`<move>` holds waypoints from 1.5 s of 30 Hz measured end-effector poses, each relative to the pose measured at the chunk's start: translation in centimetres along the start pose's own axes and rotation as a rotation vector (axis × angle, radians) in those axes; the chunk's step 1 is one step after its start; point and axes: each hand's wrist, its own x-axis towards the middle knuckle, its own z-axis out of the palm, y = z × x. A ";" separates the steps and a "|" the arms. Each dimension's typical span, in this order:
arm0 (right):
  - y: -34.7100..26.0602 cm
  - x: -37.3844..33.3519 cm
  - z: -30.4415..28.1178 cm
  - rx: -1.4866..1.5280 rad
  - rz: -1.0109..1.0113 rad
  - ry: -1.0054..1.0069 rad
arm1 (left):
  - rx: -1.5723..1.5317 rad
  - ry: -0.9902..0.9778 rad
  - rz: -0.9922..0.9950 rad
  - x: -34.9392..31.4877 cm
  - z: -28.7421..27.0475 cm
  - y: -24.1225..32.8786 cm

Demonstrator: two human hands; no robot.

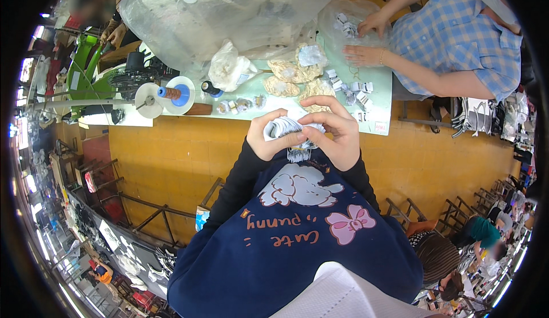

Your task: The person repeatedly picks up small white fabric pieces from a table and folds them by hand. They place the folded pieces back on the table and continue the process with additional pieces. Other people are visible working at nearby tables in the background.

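Both of my hands are raised in front of my chest, at the near edge of the pale green table (377, 98). Between them is a thick stack of thin white labels (282, 126), bent into a curve with its edges fanned. My left hand (265, 138) grips the stack from the left, thumb along its lower side. My right hand (337, 132) pinches its right part between thumb and fingers. Just below hangs another banded-looking bundle of pale labels (298, 155); whether it is joined to the stack, I cannot tell.
Cream cloth bundles (282, 87), small label bundles (361, 98) and a white plastic bag (227, 71) lie on the table. Clear plastic sheeting (229, 23) covers its far part. Thread spools (175, 94) stand left, near a green machine (83, 69). A co-worker's hands (366, 55) work at far right.
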 end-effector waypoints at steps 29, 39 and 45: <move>-0.4 0.7 0.4 -0.057 0.016 0.071 | 0.021 0.001 -0.011 0.4 -0.4 -0.5; -0.2 0.9 0.1 -0.093 -0.100 0.036 | 0.015 -0.008 -0.013 0.5 -0.4 -0.6; -0.2 0.9 0.0 -0.085 -0.065 0.022 | 0.032 -0.031 0.008 0.6 -0.8 -0.7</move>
